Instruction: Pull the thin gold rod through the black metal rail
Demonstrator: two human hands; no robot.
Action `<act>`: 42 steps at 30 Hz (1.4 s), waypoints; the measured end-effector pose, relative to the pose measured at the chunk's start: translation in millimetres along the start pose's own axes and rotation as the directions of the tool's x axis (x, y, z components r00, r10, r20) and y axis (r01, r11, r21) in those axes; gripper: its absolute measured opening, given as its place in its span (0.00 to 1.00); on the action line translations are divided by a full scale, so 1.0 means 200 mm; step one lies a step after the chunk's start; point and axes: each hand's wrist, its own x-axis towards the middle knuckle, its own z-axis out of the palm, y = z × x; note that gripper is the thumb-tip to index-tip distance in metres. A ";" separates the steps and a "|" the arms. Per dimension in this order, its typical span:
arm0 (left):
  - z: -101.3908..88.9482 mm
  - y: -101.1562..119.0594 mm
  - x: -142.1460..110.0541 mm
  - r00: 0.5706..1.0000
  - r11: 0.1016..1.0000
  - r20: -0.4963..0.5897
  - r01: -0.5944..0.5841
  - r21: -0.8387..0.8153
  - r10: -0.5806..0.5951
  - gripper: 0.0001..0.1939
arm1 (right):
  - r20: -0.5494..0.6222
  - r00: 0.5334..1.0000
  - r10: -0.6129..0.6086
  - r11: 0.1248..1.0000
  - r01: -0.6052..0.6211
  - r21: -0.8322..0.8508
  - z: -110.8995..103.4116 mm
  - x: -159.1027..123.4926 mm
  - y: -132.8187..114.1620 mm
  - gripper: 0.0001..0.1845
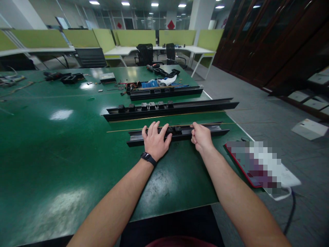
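Note:
A short black metal rail (216,129) lies across the green table (51,147) right in front of me. My left hand (155,139) rests flat on its middle, fingers spread over small black blocks (177,129) seated in the rail's channel. My right hand (200,137) is closed in a pinch at the rail's upper edge, where a thin brass-coloured rod (123,130) runs along it. What the pinch holds is too small to make out. A dark watch sits on my left wrist.
Two longer black rails (195,105) (167,92) with small blocks lie farther back. Tools, blue parts and a white cloth (168,81) sit beyond them. A red-edged tray (246,171) hangs at the table's right edge. Office chairs and green partitions stand behind.

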 end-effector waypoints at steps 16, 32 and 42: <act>0.01 0.00 0.00 1.000 1.000 0.002 -0.013 0.028 0.013 0.22 | 0.017 1.000 0.004 1.000 -0.004 -0.020 -0.01 0.01 0.01 0.11; 0.01 0.00 0.00 1.000 1.000 -0.008 -0.008 0.022 0.008 0.22 | 0.020 1.000 0.015 1.000 -0.015 -0.019 -0.02 0.01 0.01 0.13; 0.01 -0.01 0.00 1.000 1.000 -0.008 -0.008 0.019 0.008 0.22 | 0.010 1.000 0.007 1.000 -0.007 0.011 -0.03 0.02 0.01 0.09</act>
